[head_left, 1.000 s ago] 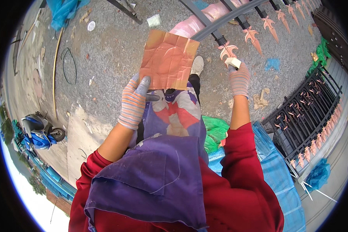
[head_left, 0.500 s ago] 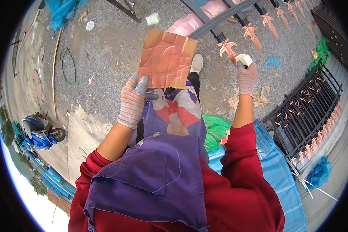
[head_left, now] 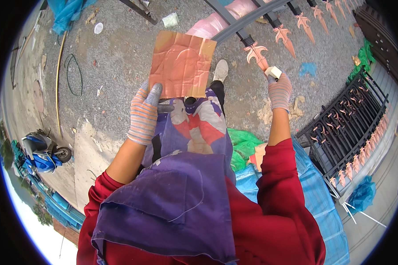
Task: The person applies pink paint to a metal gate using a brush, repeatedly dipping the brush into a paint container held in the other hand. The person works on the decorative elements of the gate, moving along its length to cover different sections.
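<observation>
**Two gloved hands, a sheet and a sponge**

The left hand (head_left: 143, 112) pinches the bottom edge of a crinkly orange sheet (head_left: 181, 65) — square, flat, held above the gravel ground (head_left: 115, 57). The right hand (head_left: 279, 90) squeezes a small pale sponge (head_left: 273, 72) against a copper fence tip (head_left: 256, 53) — open gravel lies between them.

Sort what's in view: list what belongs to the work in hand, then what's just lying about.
In use:
- left hand holding the orange sheet
- right hand pressing a pale sponge to a spearhead on the grey fence rail

Lying about:
- blue scooter
- hose loop
- black fence panels
- green bag
</observation>
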Motion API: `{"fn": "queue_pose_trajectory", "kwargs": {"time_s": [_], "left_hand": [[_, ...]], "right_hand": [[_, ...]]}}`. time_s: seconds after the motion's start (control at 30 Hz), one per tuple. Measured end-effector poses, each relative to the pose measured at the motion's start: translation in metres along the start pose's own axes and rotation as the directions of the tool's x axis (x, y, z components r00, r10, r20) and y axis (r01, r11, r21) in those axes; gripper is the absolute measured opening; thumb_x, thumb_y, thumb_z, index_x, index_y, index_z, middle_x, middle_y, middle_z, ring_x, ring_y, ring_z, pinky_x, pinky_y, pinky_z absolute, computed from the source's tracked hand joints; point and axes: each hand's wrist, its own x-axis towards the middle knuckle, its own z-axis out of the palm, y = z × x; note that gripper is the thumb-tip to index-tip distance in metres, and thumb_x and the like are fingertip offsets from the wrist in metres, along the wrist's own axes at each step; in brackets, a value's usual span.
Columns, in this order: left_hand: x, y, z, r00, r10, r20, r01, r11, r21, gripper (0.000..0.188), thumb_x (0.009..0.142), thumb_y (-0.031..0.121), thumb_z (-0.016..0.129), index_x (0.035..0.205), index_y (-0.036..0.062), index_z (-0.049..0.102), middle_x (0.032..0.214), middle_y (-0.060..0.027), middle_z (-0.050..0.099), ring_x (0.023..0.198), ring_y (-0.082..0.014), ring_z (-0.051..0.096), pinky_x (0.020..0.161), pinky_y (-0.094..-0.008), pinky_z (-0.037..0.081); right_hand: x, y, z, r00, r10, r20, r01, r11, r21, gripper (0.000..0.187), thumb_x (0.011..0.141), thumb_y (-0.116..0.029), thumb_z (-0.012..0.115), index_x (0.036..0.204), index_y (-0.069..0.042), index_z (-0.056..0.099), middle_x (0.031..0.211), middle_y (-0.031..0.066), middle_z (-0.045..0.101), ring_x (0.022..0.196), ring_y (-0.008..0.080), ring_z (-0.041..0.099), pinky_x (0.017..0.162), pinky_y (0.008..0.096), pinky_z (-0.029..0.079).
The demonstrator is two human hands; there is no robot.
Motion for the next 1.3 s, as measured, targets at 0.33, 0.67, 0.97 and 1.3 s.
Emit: {"fn": "queue_pose_trajectory", "kwargs": {"time_s": [0.33,0.67,0.97,1.3], "left_hand": [[-0.004,0.005,0.007,1.000,0.008,-0.012,-0.009,1.000,-0.012,0.030,0.092,0.024,0.061,0.110,0.0016,0.055,0.082,-0.0052,0.057,0.059,-0.0172,0.066,0.051,-0.0274,0.051],[-0.002,0.006,0.015,0.997,0.021,0.071,-0.021,1.000,-0.009,0.028,0.093,0.024,0.059,0.111,0.0028,0.055,0.089,-0.0049,0.060,0.062,-0.0151,0.064,0.055,-0.0270,0.054],[-0.003,0.009,0.007,0.999,-0.002,-0.047,0.001,1.000,-0.014,0.029,0.089,0.029,0.064,0.093,0.0020,0.054,0.078,-0.0086,0.061,0.062,-0.0200,0.066,0.058,-0.0302,0.056],[-0.001,0.004,0.000,0.996,0.015,-0.089,-0.015,1.000,-0.007,0.032,0.089,0.030,0.065,0.099,0.0011,0.054,0.081,-0.0095,0.061,0.061,-0.0207,0.066,0.057,-0.0308,0.056]], "right_hand": [[-0.005,0.044,0.011,0.991,0.116,-0.069,-0.112,0.992,0.066,0.031,0.082,-0.027,0.067,0.102,-0.003,0.062,0.095,0.0212,0.066,0.088,0.0395,0.063,0.080,0.0444,0.050],[0.028,0.008,0.019,0.996,-0.045,-0.081,0.051,0.996,0.071,0.036,0.079,-0.031,0.070,0.100,-0.003,0.065,0.097,0.0218,0.067,0.092,0.0380,0.064,0.079,0.0429,0.050],[0.022,0.008,-0.002,0.991,0.130,-0.019,-0.114,0.924,0.365,0.041,0.076,-0.033,0.073,0.102,-0.002,0.064,0.099,0.0173,0.069,0.090,0.0314,0.067,0.078,0.0396,0.051],[-0.003,0.037,0.011,0.996,0.061,-0.058,-0.055,0.993,0.105,0.037,0.078,-0.028,0.068,0.103,-0.001,0.062,0.094,0.0216,0.065,0.090,0.0391,0.062,0.079,0.0443,0.049]]}}
